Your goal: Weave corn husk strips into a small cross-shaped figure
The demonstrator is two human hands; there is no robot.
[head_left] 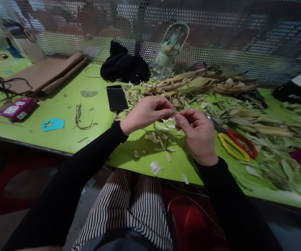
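My left hand reaches in over the table, thumb and fingers pinched together. Its fingertips meet those of my right hand, which is also closed in a pinch. Whatever sits between them is too small and blurred to make out; it may be a thin strip of husk. Just below the hands lie narrow pale-green husk strips and small whitish scraps. To the right of my right hand are scissors with one red and one yellow handle. Behind both hands spreads a pile of dried husks.
A black phone, a blue tag and a twisted plant-fibre bundle lie leftward on the green table. Farther back are brown paper, black cloth and a green bottle. A purple box has cables.
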